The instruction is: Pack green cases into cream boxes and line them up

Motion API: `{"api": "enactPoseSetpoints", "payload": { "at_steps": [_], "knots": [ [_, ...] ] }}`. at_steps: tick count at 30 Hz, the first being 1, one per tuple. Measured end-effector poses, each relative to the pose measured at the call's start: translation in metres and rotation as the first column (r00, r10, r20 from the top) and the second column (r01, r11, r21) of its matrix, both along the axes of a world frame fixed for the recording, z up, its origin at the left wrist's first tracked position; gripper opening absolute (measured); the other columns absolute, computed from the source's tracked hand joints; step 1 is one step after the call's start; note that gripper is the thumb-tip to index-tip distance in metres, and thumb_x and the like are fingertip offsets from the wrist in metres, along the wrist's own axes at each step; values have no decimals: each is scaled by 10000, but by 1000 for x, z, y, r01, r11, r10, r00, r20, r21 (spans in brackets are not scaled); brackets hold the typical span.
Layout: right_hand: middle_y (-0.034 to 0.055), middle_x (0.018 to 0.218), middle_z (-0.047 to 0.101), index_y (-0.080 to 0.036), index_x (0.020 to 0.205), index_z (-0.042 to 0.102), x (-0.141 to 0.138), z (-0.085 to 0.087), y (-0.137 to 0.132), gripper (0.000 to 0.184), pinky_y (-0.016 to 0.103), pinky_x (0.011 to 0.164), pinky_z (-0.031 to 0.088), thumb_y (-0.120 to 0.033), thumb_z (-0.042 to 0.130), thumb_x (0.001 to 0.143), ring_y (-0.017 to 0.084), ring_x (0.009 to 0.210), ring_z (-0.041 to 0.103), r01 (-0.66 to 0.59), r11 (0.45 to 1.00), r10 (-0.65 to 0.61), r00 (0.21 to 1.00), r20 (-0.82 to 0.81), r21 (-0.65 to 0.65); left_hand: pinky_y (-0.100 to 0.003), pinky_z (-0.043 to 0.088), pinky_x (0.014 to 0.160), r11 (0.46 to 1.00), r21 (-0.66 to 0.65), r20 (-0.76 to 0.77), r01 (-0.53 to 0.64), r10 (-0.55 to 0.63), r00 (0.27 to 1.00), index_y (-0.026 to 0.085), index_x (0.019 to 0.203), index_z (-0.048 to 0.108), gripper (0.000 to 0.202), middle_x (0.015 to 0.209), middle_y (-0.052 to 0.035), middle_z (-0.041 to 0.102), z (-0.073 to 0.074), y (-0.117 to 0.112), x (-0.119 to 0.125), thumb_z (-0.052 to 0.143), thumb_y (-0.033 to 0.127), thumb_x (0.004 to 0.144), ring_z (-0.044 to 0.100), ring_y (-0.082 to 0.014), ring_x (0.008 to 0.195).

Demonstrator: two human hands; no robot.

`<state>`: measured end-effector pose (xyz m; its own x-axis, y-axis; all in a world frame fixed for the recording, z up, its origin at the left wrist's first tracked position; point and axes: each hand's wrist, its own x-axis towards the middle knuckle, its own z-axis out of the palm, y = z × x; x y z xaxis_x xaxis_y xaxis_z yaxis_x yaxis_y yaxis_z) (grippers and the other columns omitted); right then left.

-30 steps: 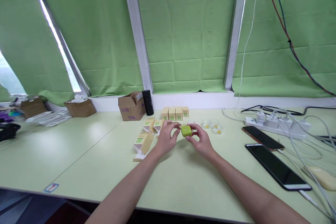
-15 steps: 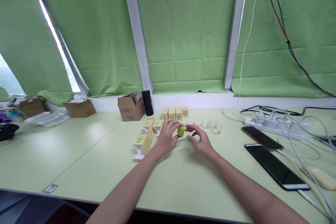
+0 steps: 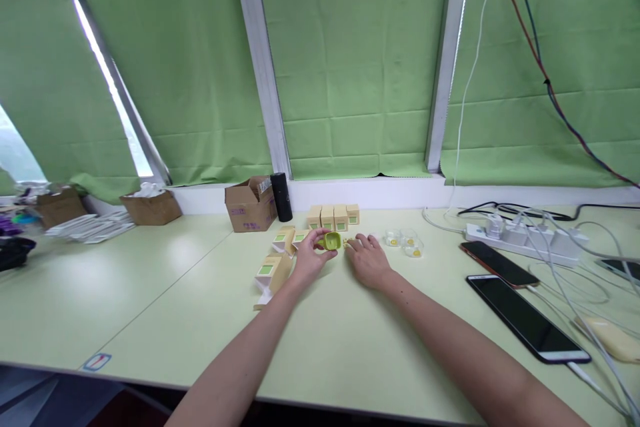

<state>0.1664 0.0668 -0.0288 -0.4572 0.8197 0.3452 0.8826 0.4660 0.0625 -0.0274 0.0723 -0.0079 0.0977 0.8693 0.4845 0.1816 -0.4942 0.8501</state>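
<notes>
My left hand (image 3: 309,256) pinches a small lime-green case (image 3: 331,240) just above the pale green table (image 3: 150,280), in front of a row of small tan boxes (image 3: 333,215). My right hand (image 3: 369,259) lies on the table just right of the case with its fingers stretched forward, their tips near some small pieces (image 3: 356,241) that are too small to make out. Open tan boxes (image 3: 273,271) lie left of my left hand.
A brown carton (image 3: 249,203) and a black cylinder (image 3: 281,195) stand at the back. Clear round cases (image 3: 405,240) lie right of my hands. Two phones (image 3: 525,317), a power strip (image 3: 525,238) and tangled cables fill the right side. More cartons (image 3: 151,205) sit far left.
My right hand let go of the green case and moved forward and down onto the table. My left hand kept the case and carried it slightly left and away; it now looks opened.
</notes>
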Motion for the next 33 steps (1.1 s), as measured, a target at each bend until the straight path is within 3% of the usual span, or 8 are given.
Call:
{"api": "enactPoseSetpoints", "payload": {
  "at_steps": [7, 13, 17, 22, 24, 26, 29, 33],
  "knots": [
    [142, 1279, 704, -165, 1123, 727, -8, 2, 8, 350, 491, 1093, 271, -57, 456, 930, 324, 1334, 451, -26, 1000, 26, 1000, 16, 7, -375, 532, 893, 1000, -8, 18, 29, -29, 999, 202, 1150, 616, 511, 1191, -96, 735, -6, 1, 2, 791, 163, 671, 697, -260, 1133],
    [170, 1206, 722, -130, 1100, 723, -5, 3, -11, 320, 468, 1090, 268, -54, 542, 847, 325, 1232, 520, -32, 997, 33, 999, -8, 70, -369, 517, 898, 999, 42, -4, -27, 27, 1000, 211, 1122, 626, 487, 1180, -82, 737, -2, -1, 2, 804, 166, 671, 705, -250, 1100],
    [144, 1011, 749, -137, 986, 729, 5, -3, -32, 263, 427, 1008, 338, -41, 573, 798, 280, 968, 618, -73, 981, 93, 990, -107, 179, -372, 514, 910, 999, 43, -7, -24, 24, 1000, 205, 1122, 624, 484, 1161, -78, 740, 1, -5, 6, 799, 162, 673, 706, -238, 1065],
    [98, 860, 746, -185, 870, 716, 12, -7, -52, 291, 385, 831, 414, 9, 508, 816, 244, 821, 630, -111, 966, 187, 925, -331, 235, -378, 489, 927, 998, 59, -56, -24, 27, 998, 214, 1135, 637, 482, 1207, -77, 728, 2, -10, 11, 790, 139, 684, 690, -255, 1135],
    [82, 847, 741, -201, 885, 713, 11, -5, -58, 273, 386, 803, 442, -23, 511, 840, 242, 816, 640, -128, 969, 216, 855, -472, 212, -380, 481, 935, 998, 64, -76, -19, 23, 997, 220, 1142, 641, 484, 1213, -73, 726, 2, -11, 11, 784, 128, 689, 682, -258, 1156],
    [69, 889, 747, -221, 957, 719, 10, -2, -62, 238, 394, 802, 483, -93, 537, 871, 239, 831, 656, -166, 974, 228, 733, -641, 156, -386, 484, 944, 997, 71, -93, -6, 12, 996, 228, 1149, 643, 477, 1220, -70, 724, 1, -13, 11, 780, 131, 702, 678, -257, 1162],
    [58, 973, 762, -252, 1058, 738, 10, 5, -61, 219, 380, 784, 538, -231, 587, 901, 219, 850, 678, -275, 959, 195, 438, -877, 76, -399, 493, 956, 996, 85, -117, 1, 9, 993, 239, 1156, 646, 477, 1250, -70, 713, 0, -14, 12, 783, 133, 712, 682, -257, 1155],
    [57, 862, 759, -224, 925, 782, 15, 11, -54, 236, 331, 654, 538, -423, 748, 803, 197, 741, 667, -357, 934, 16, 74, -997, -11, -419, 485, 994, 996, 87, -143, 8, 5, 990, 239, 1152, 650, 484, 1262, -69, 704, -2, -15, 15, 795, 116, 707, 677, -261, 1169]
  ]
}}
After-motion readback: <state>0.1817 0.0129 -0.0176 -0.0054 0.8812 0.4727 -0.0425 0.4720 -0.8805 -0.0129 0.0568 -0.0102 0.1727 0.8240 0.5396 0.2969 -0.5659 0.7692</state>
